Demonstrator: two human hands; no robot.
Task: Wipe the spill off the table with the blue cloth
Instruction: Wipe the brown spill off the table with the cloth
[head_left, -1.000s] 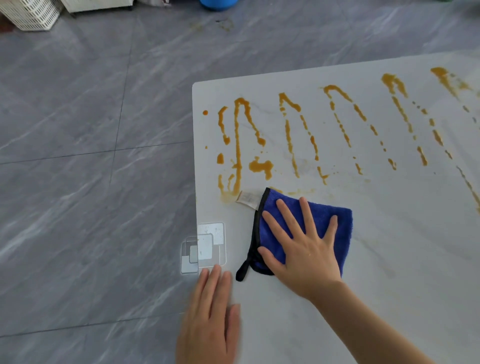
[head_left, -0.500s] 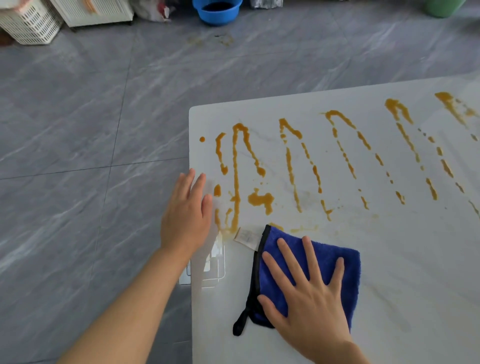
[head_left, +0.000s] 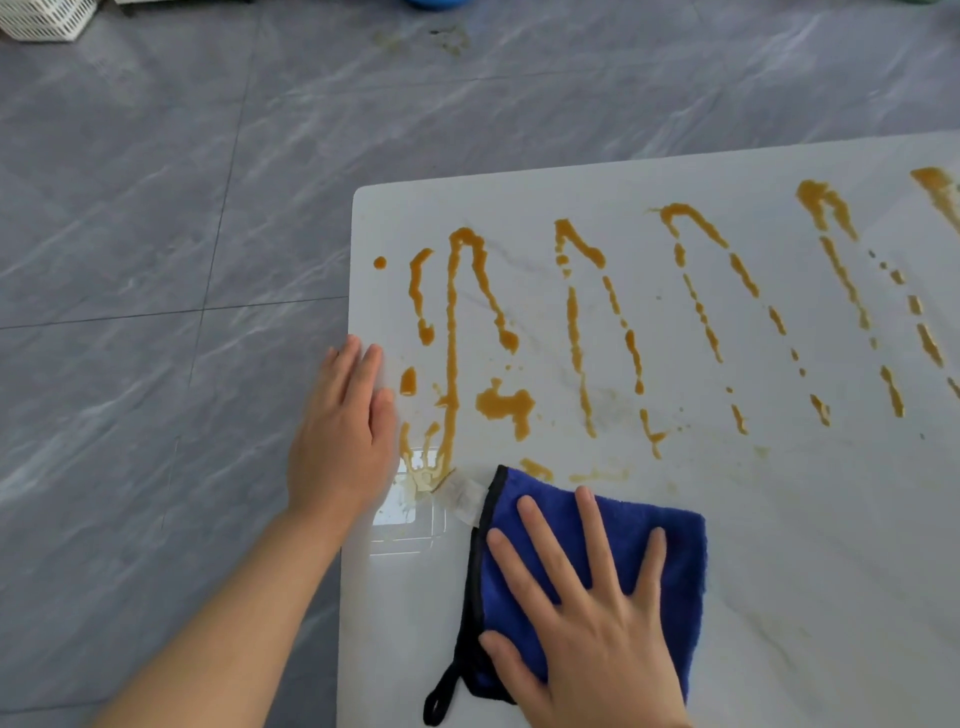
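A folded blue cloth (head_left: 628, 540) with black trim and a white label lies on the white marble table (head_left: 779, 545), just below the orange-brown spill. My right hand (head_left: 587, 618) presses flat on the cloth with fingers spread. The spill (head_left: 506, 405) runs in several long zigzag streaks across the table's far half, from the left edge to the right edge of view. My left hand (head_left: 343, 436) rests flat on the table's left edge, fingers together, beside the leftmost streak, holding nothing.
Grey tiled floor (head_left: 156, 260) lies left of and beyond the table. A white basket (head_left: 47, 18) stands at the top left, and a blue basin (head_left: 431, 2) peeks in at the top. A stain marks the floor (head_left: 447, 36) near the basin.
My left hand came up from the near edge and settled on the table's left edge beside the spill. My right hand and the cloth have stayed in place; the view shifted.
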